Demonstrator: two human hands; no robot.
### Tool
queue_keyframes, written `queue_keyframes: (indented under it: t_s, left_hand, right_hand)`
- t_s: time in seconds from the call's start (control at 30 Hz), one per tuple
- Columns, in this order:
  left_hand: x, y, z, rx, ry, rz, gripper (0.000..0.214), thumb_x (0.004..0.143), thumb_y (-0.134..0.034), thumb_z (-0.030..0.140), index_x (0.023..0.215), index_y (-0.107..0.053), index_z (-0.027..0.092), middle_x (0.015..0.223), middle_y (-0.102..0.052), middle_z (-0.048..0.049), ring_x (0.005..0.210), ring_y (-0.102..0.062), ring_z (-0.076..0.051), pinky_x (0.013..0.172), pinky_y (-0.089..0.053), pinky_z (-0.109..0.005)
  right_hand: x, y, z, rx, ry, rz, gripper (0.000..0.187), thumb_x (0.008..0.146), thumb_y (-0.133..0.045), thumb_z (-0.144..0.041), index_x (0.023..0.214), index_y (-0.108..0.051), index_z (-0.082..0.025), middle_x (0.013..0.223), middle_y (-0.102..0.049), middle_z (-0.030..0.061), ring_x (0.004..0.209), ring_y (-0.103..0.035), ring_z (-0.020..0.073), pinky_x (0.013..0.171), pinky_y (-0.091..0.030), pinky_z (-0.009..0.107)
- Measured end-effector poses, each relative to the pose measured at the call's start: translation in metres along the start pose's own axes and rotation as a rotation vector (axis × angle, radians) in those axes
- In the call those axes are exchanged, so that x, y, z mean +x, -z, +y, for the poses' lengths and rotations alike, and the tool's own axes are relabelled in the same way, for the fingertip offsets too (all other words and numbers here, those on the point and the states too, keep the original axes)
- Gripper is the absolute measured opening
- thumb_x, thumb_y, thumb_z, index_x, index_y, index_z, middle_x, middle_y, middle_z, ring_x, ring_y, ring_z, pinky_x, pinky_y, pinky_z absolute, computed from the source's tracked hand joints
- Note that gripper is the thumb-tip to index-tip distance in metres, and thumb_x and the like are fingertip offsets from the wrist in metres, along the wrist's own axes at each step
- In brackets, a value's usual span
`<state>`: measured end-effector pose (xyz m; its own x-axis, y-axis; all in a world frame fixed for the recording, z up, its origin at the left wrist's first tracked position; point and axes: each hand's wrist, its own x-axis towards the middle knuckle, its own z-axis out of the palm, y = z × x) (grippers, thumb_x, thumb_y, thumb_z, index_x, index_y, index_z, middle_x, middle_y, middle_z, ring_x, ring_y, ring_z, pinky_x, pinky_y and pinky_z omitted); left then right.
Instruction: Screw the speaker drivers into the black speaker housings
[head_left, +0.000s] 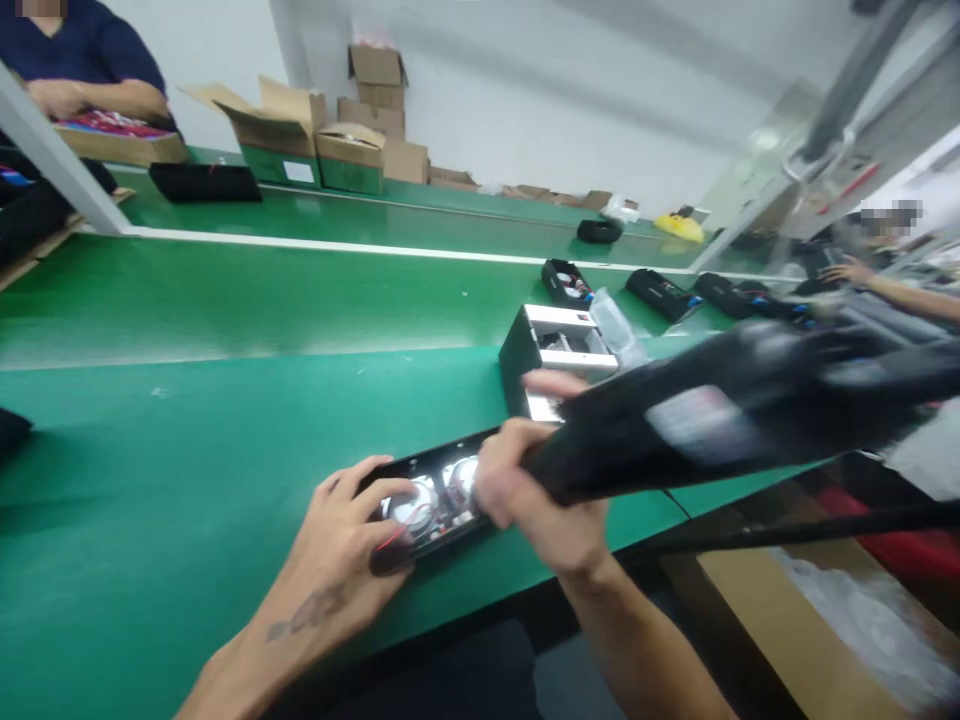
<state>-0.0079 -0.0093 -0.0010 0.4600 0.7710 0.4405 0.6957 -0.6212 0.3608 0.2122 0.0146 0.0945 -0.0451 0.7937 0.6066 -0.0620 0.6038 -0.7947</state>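
On the green work surface lies an open black speaker housing (442, 545), with round silver speaker drivers (414, 505) and thin red wires inside. My left hand (352, 535) is closed around its left end, fingers over the near driver and the rim. My right hand (544, 490), at the housing's right end, grips a long black electric screwdriver (637, 430). The tool has a whitish label and is smeared by motion; its tip is hidden behind my fingers. Just beyond it stands a black box with a white top (559, 350) and open compartments.
More black housings (660, 295) stand along the line at the right, near a co-worker's arm (892, 295). Cardboard boxes (281, 130) line the back. Another person (97, 95) is at the upper left. A carton (810, 620) with plastic bags sits below the bench edge.
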Motion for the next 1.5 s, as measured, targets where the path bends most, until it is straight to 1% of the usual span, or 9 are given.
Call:
queue_keyframes:
  t_s: [0.07, 0.17, 0.23, 0.33, 0.47, 0.6, 0.83, 1.1, 1.5]
  left_hand:
    - [-0.013, 0.006, -0.017, 0.035, -0.031, 0.012, 0.002, 0.077, -0.073, 0.026, 0.078, -0.071, 0.027, 0.126, -0.073, -0.0045, 0.131, -0.057, -0.038, 0.101, -0.049, -0.059]
    - [-0.028, 0.020, -0.034, 0.091, -0.022, 0.051, 0.020, 0.084, -0.073, 0.044, 0.092, -0.069, 0.026, 0.136, -0.067, -0.0105, 0.134, -0.057, -0.040, 0.099, -0.053, -0.061]
    - [-0.029, 0.027, -0.032, 0.129, -0.017, 0.098, 0.037, 0.087, -0.071, 0.057, 0.106, -0.067, 0.026, 0.137, -0.065, -0.0131, 0.134, -0.057, -0.042, 0.100, -0.053, -0.064]
    - [-0.014, 0.030, -0.014, 0.177, -0.103, 0.139, 0.051, 0.089, -0.069, 0.062, 0.123, -0.063, 0.024, 0.130, -0.070, -0.0131, 0.132, -0.059, -0.041, 0.107, -0.048, -0.066]
    - [0.012, 0.019, 0.013, 0.205, -0.231, 0.092, 0.042, 0.096, -0.067, 0.051, 0.126, -0.064, 0.023, 0.118, -0.075, -0.0082, 0.121, -0.064, -0.034, 0.110, -0.045, -0.059]
    - [0.018, 0.007, 0.029, 0.241, -0.200, -0.039, 0.024, 0.100, -0.064, 0.042, 0.114, -0.068, 0.023, 0.107, -0.075, -0.0053, 0.104, -0.067, -0.029, 0.106, -0.046, -0.054]
    - [0.018, 0.000, 0.043, 0.324, -0.137, -0.105, 0.015, 0.101, -0.062, 0.032, 0.104, -0.071, 0.020, 0.085, -0.072, -0.0032, 0.082, -0.067, -0.025, 0.090, -0.051, -0.047]
    - [0.019, -0.001, 0.047, 0.279, -0.100, -0.069, 0.015, 0.102, -0.056, 0.022, 0.101, -0.071, 0.019, 0.084, -0.073, -0.0033, 0.077, -0.066, -0.023, 0.079, -0.049, -0.042]
    - [0.019, 0.000, 0.048, 0.239, -0.068, -0.092, 0.014, 0.102, -0.056, 0.021, 0.103, -0.070, 0.019, 0.083, -0.071, -0.0021, 0.074, -0.065, -0.022, 0.077, -0.049, -0.043]
  right_hand:
    - [0.020, 0.031, 0.000, -0.033, 0.089, 0.200, 0.056, 0.094, -0.070, -0.026, 0.144, -0.046, -0.038, 0.059, -0.049, -0.0129, 0.043, -0.046, 0.0102, 0.048, -0.047, 0.027]
    - [0.049, 0.080, 0.010, -0.182, 0.189, 0.503, 0.052, 0.088, -0.075, -0.021, 0.134, -0.054, -0.030, 0.057, -0.051, -0.0136, 0.041, -0.047, 0.0094, 0.048, -0.046, 0.027]
    - [0.060, 0.102, 0.025, -0.237, 0.221, 0.579, 0.049, 0.084, -0.078, -0.021, 0.126, -0.055, -0.027, 0.057, -0.053, -0.0142, 0.041, -0.049, 0.0095, 0.047, -0.044, 0.027]
    - [0.065, 0.113, 0.044, -0.260, 0.176, 0.529, 0.044, 0.083, -0.077, -0.023, 0.120, -0.055, -0.025, 0.055, -0.054, -0.0149, 0.039, -0.048, 0.0090, 0.046, -0.044, 0.027]
    - [0.058, 0.108, 0.042, -0.315, 0.022, 0.355, 0.041, 0.082, -0.077, -0.024, 0.118, -0.057, -0.025, 0.053, -0.052, -0.0147, 0.040, -0.047, 0.0092, 0.047, -0.044, 0.028]
    - [0.039, 0.099, 0.018, -0.209, -0.120, 0.223, 0.044, 0.084, -0.077, -0.018, 0.124, -0.058, -0.026, 0.055, -0.053, -0.0134, 0.042, -0.047, 0.0095, 0.046, -0.043, 0.028]
    - [-0.002, 0.061, -0.012, 0.217, -0.046, 0.176, 0.046, 0.094, -0.066, -0.011, 0.134, -0.054, -0.032, 0.061, -0.051, -0.0113, 0.040, -0.042, 0.0069, 0.042, -0.041, 0.024]
    - [-0.015, 0.017, 0.001, 0.307, -0.099, 0.037, 0.049, 0.098, -0.064, -0.019, 0.139, -0.047, -0.039, 0.064, -0.050, -0.0113, 0.043, -0.045, 0.0078, 0.044, -0.042, 0.024]
    - [-0.015, 0.002, 0.016, 0.233, -0.119, -0.011, 0.044, 0.098, -0.065, -0.021, 0.133, -0.048, -0.040, 0.064, -0.050, -0.0132, 0.042, -0.044, 0.0070, 0.043, -0.041, 0.023]
